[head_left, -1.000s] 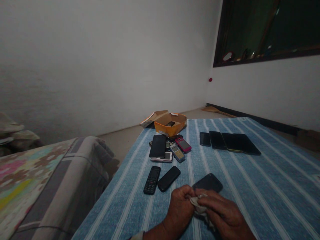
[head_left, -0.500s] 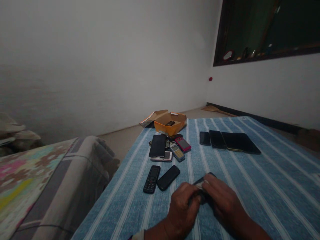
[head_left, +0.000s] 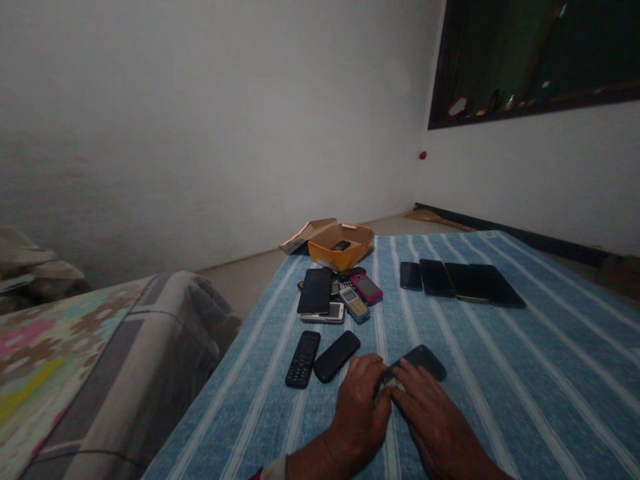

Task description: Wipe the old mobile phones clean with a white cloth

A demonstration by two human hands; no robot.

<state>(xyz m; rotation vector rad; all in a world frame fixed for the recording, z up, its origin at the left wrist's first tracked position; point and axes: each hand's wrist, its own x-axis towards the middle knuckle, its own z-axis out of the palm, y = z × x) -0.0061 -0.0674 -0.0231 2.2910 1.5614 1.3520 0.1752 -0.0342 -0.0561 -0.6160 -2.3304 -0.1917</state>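
Close to me on the striped cloth, my left hand and my right hand meet, fingertips almost touching. Between them is a dark mobile phone, mostly covered by the fingers, with a small pale part showing near the thumbs. The left fingers curl round its left side. My right fingers bend over it from the other side. Just beyond the right fingers lies a dark, rounded flat piece; whether it is a cover or another phone, I cannot tell. Left of my hands lie a black keypad phone and a black rounded phone-shaped piece.
Farther back is a pile of phones, with a black one, a blue-grey one and a pink one. Behind it stands an open orange box. Several dark flat devices lie in a row at the right.
Both hands have shifted slightly left and lower. The dark flat piece, earlier mostly under the right hand, now shows on the cloth beyond the right fingers.
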